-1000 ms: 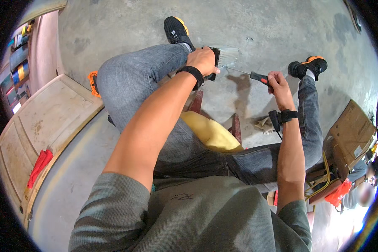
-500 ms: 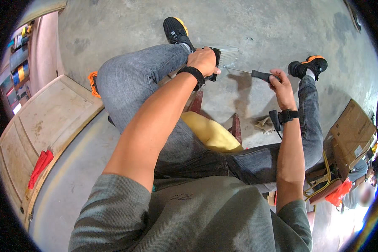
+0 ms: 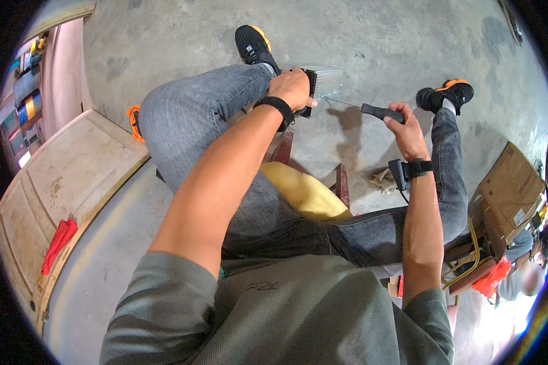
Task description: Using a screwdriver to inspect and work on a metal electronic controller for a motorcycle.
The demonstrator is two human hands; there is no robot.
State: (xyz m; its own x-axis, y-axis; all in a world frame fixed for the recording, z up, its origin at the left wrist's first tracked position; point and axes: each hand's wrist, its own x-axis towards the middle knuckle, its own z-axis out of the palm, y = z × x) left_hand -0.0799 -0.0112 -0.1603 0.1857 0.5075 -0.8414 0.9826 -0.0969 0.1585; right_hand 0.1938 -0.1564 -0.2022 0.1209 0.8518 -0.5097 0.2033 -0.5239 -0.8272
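My left hand point(image 3: 293, 88) is closed around the black end of a silver ribbed metal box point(image 3: 329, 80), which is held low above the floor between my feet. The fingers' far side is hidden. In my right hand point(image 3: 411, 134) is a screwdriver point(image 3: 380, 112), gripped by its dark handle. Its thin shaft points left, with the tip close to the near side of the ribbed box; I cannot tell whether it touches a screw.
Below my hands are a yellow cushion point(image 3: 304, 191) and dark red legs point(image 3: 343, 185). A beige cloth point(image 3: 383, 181) lies on the concrete floor. At left, a wooden panel point(image 3: 73, 201) carries a red cloth point(image 3: 59, 243). A cardboard box point(image 3: 510, 188) and another person point(image 3: 517, 283) are at right.
The fingers of my right hand have turned and wrapped further over the screwdriver handle, and the wrist has rolled. My left hand and the ribbed box have shifted very slightly left.
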